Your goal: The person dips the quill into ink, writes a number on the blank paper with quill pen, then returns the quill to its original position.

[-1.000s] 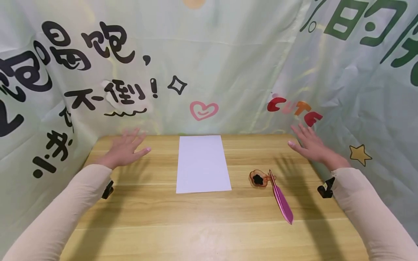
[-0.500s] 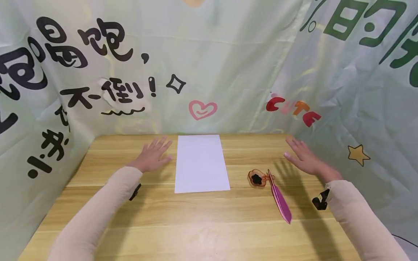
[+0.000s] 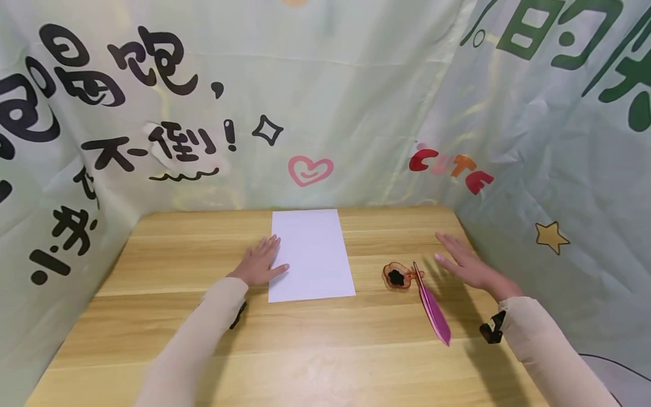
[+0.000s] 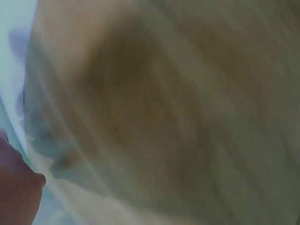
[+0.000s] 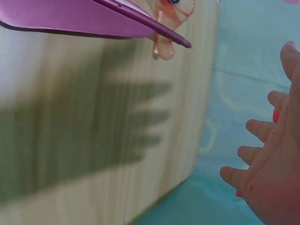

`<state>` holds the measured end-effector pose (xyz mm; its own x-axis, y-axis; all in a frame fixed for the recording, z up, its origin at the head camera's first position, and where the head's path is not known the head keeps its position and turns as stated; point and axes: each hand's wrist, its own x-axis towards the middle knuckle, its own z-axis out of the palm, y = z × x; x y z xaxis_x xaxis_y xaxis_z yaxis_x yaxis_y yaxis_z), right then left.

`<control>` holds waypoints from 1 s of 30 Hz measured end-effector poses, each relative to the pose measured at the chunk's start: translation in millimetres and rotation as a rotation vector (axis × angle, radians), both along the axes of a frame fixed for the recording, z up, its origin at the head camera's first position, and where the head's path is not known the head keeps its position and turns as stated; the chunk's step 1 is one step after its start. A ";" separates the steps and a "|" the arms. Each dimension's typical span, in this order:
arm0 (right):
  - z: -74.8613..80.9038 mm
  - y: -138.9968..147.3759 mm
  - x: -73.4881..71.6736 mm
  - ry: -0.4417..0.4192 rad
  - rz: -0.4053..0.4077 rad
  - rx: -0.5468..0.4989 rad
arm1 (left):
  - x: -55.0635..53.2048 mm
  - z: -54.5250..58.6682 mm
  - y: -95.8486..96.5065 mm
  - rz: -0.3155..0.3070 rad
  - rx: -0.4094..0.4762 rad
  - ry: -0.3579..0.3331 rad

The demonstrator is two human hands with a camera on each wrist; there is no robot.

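Observation:
A white sheet of paper (image 3: pixel 315 254) lies on the wooden table (image 3: pixel 325 350). My left hand (image 3: pixel 258 263), fingers straight and spread, is at the paper's left edge, its fingertips and thumb overlapping the sheet in the head view. To the right, my right hand (image 3: pixel 468 264) is held over the table with straight fingers and nothing in it; its shadow falls on the wood. Between the paper and that hand lie a magenta feather-shaped pen (image 3: pixel 433 310) and a small amber flower-shaped dish (image 3: pixel 390 287) with a dark centre. The pen's thin tip rests across the dish's handle.
A pale cloth backdrop (image 3: pixel 356 102) with printed writing and a pink heart hangs behind and along both sides of the table. A dark cable (image 3: pixel 617 364) runs at the lower right, beyond the table.
My left hand has moved right and down, from the table's far left to the paper's left edge. My right hand has lowered and come slightly inward. The view has shifted a little.

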<state>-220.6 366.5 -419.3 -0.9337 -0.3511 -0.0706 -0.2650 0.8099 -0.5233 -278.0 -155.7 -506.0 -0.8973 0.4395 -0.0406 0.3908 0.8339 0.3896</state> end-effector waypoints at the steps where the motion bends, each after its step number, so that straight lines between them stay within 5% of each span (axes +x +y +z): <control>1: -2.4 -0.8 1.0 0.003 0.001 -0.005 | 0.5 -1.2 1.5 0.005 0.000 -0.016; 14: -22.4 -9.1 9.9 0.015 0.027 -0.049 | -2.7 -27.4 6.6 0.015 -0.104 0.019; 30: -46.3 -8.7 19.8 -0.039 0.002 -0.159 | 2.0 -22.1 7.2 0.029 -0.085 0.004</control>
<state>-200.8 357.8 -465.5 -0.9306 -0.3626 -0.0501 -0.2435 0.7155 -0.6548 -275.9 -148.4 -528.1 -0.9099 0.4083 -0.0728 0.3674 0.8750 0.3152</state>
